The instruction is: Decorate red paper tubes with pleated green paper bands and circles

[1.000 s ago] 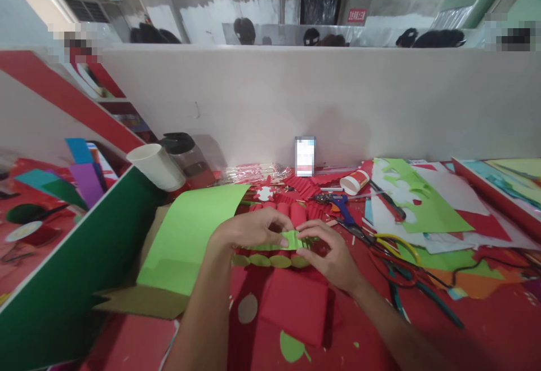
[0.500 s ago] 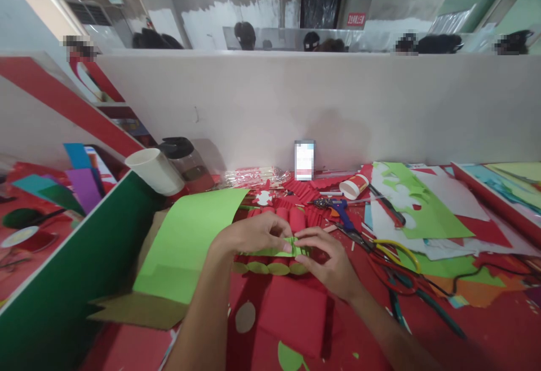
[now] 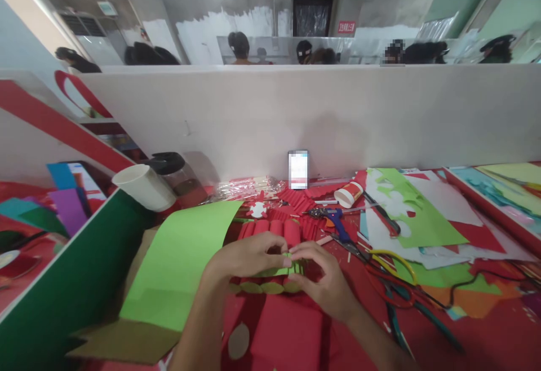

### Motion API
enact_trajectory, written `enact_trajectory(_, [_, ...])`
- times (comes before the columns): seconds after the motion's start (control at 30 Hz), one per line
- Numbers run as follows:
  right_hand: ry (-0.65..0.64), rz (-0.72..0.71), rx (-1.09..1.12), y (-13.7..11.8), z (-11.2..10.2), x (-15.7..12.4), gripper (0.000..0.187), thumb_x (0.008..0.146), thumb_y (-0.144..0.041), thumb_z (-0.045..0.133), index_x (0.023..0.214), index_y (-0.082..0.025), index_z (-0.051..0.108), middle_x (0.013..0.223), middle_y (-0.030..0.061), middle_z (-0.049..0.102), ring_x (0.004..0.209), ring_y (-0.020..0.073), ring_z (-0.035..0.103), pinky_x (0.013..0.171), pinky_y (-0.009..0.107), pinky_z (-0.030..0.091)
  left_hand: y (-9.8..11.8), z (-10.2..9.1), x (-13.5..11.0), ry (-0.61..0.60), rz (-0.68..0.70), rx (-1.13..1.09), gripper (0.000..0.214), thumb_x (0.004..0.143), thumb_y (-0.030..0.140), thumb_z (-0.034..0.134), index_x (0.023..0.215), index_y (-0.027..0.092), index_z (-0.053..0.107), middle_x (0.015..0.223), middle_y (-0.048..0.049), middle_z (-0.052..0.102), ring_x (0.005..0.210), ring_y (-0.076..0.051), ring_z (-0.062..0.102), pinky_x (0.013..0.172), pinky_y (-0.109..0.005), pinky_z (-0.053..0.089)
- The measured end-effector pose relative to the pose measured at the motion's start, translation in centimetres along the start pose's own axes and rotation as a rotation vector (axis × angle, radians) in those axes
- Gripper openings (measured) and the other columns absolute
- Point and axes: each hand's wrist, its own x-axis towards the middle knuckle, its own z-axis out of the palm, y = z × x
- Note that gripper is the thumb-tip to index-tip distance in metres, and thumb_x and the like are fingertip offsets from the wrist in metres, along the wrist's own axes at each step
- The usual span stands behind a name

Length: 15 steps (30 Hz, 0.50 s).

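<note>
Gripping a narrow green paper strip (image 3: 268, 273), pinched between thumb and fingers of left hand (image 3: 253, 251) and held at its gathered end between thumb and forefinger of right hand (image 3: 323, 269), with both hands narrow and nearly touching. Creased into small folds at the right end, flatter toward the left: judged partly done, with the plain stretch apparently left to fold; impossible to count creases behind the fingers. Held just above red paper rolls (image 3: 276, 229), laid side by side and fronted by a row of green discs (image 3: 273, 287), seemingly made up already, though partly hidden under the hands. Bordered on the near side by a red block (image 3: 287, 331) and a pale oval piece (image 3: 239, 341). Tightest on the left, against the curled edge of a green sheet (image 3: 181, 264) beside the left wrist, then cardboard (image 3: 127, 340) and a slanting green panel (image 3: 76, 269). Crowded behind and to the right by a glue gun (image 3: 336, 221) and yellow-handled scissors (image 3: 395, 266), pointing blades back toward the right hand. Roomiest at near right, over red table (image 3: 494, 326) past green-handled pliers (image 3: 439, 320). Closed off at the far side by a pale partition (image 3: 232, 111), with a phone (image 3: 298, 171) upright against it.
</note>
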Motion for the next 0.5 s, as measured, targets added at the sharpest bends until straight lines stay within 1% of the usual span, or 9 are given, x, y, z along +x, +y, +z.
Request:
enact_trajectory(0.13, [0.008, -0.003, -0.006, 0.05, -0.01, 0.02, 0.024, 0.081, -0.022, 0.074, 0.103, -0.025, 0.065, 0.105, 0.005, 0.068, 0.101, 0.0202, 0.062, 0.09, 0.032, 0.047, 0.51, -0.11, -0.23, -0.027, -0.037, 0.043, 0.022, 0.082, 0.04, 0.058, 0.085, 0.019, 0.061, 0.074, 0.0035, 0.051, 0.068, -0.012, 0.045, 0.057, -0.021, 0.032])
enact_trajectory(0.23, [0.003, -0.006, 0.004, 0.12, 0.04, -0.06, 0.025, 0.08, -0.023, 0.074, 0.104, -0.025, 0.064, 0.106, 0.0051, 0.069, 0.101, 0.0201, 0.062, 0.09, 0.032, 0.047, 0.48, -0.16, -0.15, -0.052, -0.064, 0.011, 0.02, 0.079, 0.038, 0.062, 0.083, 0.018, 0.061, 0.074, 0.0036, 0.053, 0.068, -0.012, 0.047, 0.057, -0.021, 0.033])
enact_trajectory(0.37, [0.001, 0.01, 0.022, 0.12, 0.1, -0.18, 0.027, 0.079, -0.023, 0.076, 0.103, -0.025, 0.064, 0.106, 0.0047, 0.068, 0.101, 0.0197, 0.062, 0.089, 0.031, 0.047, 0.37, -0.12, -0.01, -0.056, -0.078, -0.008, 0.017, 0.078, 0.034, 0.061, 0.079, 0.018, 0.06, 0.072, 0.0038, 0.052, 0.068, -0.012, 0.046, 0.058, -0.021, 0.033])
enact_trajectory(0.5, [-0.016, 0.027, 0.023, -0.06, -0.01, -0.18, 0.027, 0.079, -0.024, 0.075, 0.103, -0.024, 0.064, 0.105, 0.005, 0.068, 0.1, 0.0204, 0.062, 0.089, 0.032, 0.048, 0.42, -0.05, 0.01, -0.042, -0.055, 0.003, 0.021, 0.081, 0.038, 0.058, 0.079, 0.017, 0.06, 0.07, 0.0037, 0.05, 0.065, -0.012, 0.043, 0.056, -0.021, 0.031])
